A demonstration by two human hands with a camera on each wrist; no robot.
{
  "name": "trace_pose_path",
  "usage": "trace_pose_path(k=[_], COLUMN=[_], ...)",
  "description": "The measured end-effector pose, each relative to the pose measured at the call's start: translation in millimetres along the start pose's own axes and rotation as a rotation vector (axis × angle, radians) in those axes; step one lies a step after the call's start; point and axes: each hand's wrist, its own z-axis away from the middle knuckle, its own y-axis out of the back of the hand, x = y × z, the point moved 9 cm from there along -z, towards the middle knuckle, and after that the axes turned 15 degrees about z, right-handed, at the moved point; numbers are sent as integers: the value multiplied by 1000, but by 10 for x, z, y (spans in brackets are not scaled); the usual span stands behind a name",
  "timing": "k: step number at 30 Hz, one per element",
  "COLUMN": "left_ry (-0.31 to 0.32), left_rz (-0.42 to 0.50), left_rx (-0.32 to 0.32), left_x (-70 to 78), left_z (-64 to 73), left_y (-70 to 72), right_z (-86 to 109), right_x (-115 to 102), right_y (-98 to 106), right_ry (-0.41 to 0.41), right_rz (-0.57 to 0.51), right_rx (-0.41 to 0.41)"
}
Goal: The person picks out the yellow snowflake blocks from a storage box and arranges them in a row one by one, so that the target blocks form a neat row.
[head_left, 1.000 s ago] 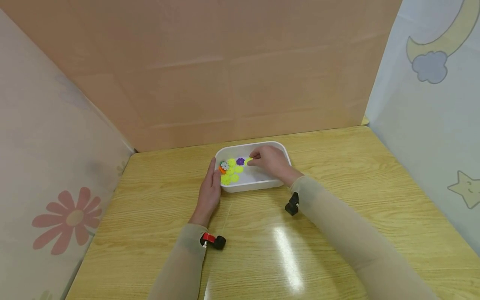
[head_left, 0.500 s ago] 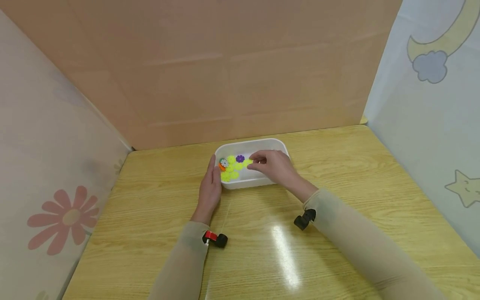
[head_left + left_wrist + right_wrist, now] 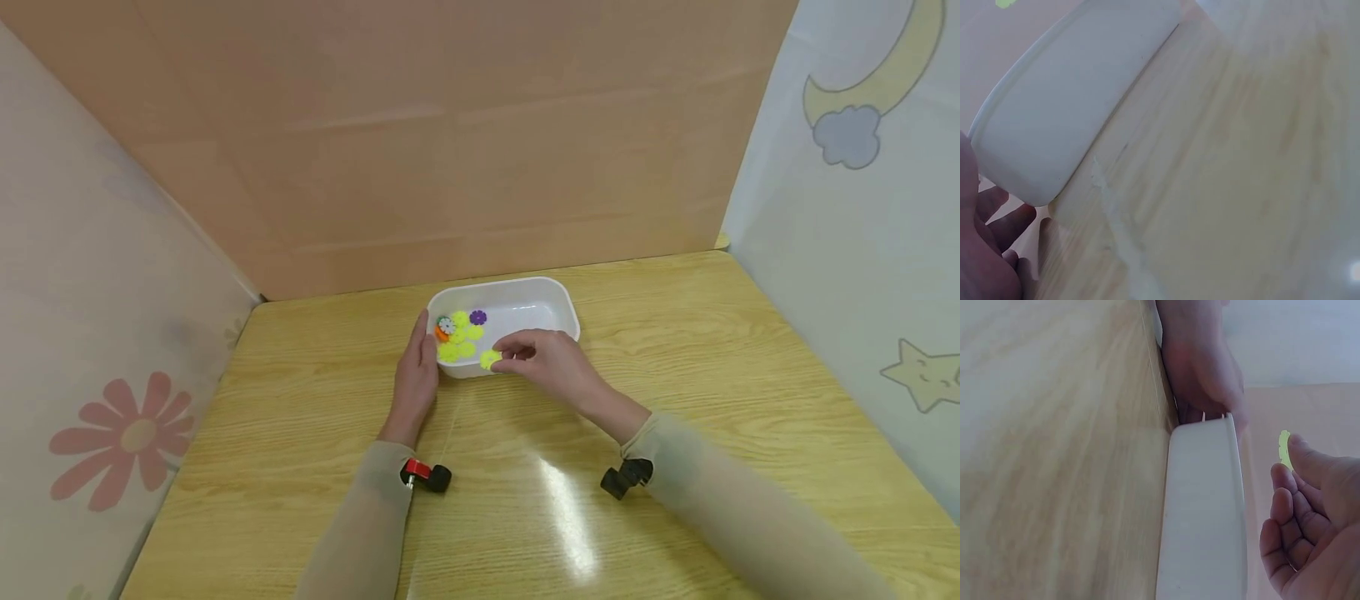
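Observation:
A shallow white plastic tray [image 3: 534, 293] holds several flower-shaped plastic discs. Most are yellow [image 3: 460, 335] and heaped at its left end, where a white disc [image 3: 446, 325] overlaps an orange one [image 3: 442, 335]. A purple disc [image 3: 477, 317] lies by itself nearer the back wall. My left hand [image 3: 416, 379] holds the tray's left end, thumb at the rim and fingers against the outside. Between thumb and fingertips my right hand [image 3: 551, 367] pinches one yellow disc [image 3: 491, 359] over the tray's front rim. In the right wrist view this disc [image 3: 1284, 449] appears edge-on, above rim height.
The tray stands near the back of a wood-grain table [image 3: 337, 358]. A tan panel [image 3: 450, 150] rises behind it. Printed white panels flank both sides, with a pink flower [image 3: 127, 437] on the left one and a star [image 3: 930, 375] on the right.
My right hand has drawn the pinched yellow disc from the tray's middle toward me, up to the front rim. My left hand stays at the tray's left end.

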Motion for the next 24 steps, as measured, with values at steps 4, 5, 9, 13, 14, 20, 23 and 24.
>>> trace_pose_path(k=[4, 5, 9, 13, 14, 20, 23, 24], left_ry=[22, 26, 26, 17, 16, 20, 18, 18], left_rz=[18, 18, 14, 7, 6, 3, 1, 1], left_rx=[-10, -9, -2, -1, -1, -3, -2, -3], left_x=[-15, -17, -11, -12, -11, 6, 3, -2], left_z=[8, 9, 8, -4, -7, -4, -3, -1], left_y=[10, 10, -4, -13, -16, -19, -7, -3], right_z=[57, 67, 106, 123, 123, 111, 95, 90], right_x=[-65, -78, -112, -140, -150, -188, -188, -190], right_y=[-78, -101, -215, -361, -395, -601, -702, -728], right_ry=[23, 26, 27, 53, 68, 140, 147, 149], right_rz=[-10, -12, -30, -40, -36, 16, 49, 62], right_rx=[-17, -23, -60, -93, -94, -124, -166, -177])
